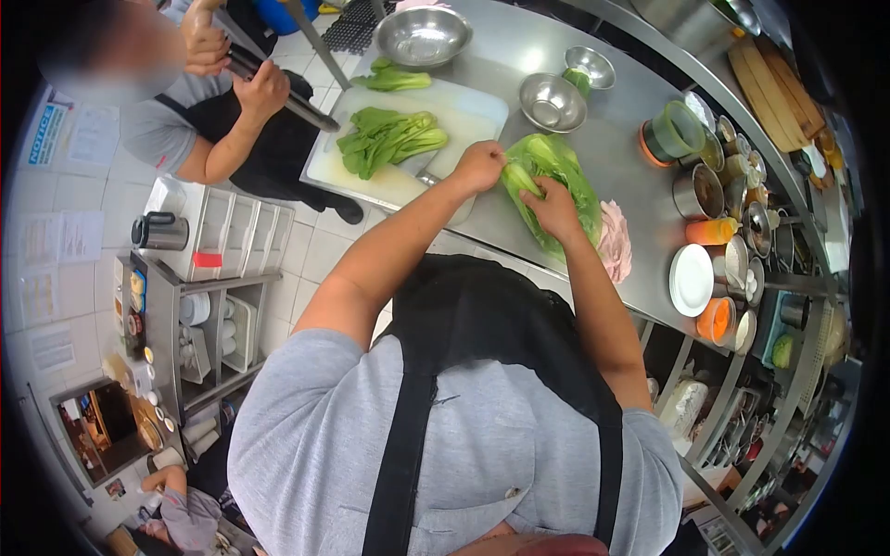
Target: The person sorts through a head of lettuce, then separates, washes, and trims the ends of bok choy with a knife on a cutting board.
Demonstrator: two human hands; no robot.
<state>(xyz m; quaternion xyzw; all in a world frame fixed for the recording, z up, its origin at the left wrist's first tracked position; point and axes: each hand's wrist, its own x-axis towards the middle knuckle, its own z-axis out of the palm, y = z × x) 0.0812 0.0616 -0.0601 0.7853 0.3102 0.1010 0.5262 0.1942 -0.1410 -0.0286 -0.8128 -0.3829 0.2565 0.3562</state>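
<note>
My left hand [482, 167] is closed at the pale base end of a head of bok choy [521, 182]. My right hand [553, 208] grips the same head from the other side, thumb along the stalk. Under and beyond it lies a green plastic bag [582, 190] with leafy greens, close to the table's front edge. Left of my hands, cut bok choy [394, 139] is heaped on a white cutting board [473, 111], with another piece [394, 79] behind it. A metal tool [428, 178], apparently a knife, is partly hidden by the greens and my left forearm.
Metal bowls [553, 102] stand behind my hands, and a larger bowl [424, 37] sits at the back left. A pink cloth [615, 243] lies right of the bag. White plates [692, 280] and sauce containers line the right side. A co-worker [218, 130] stands left, holding a dark bar.
</note>
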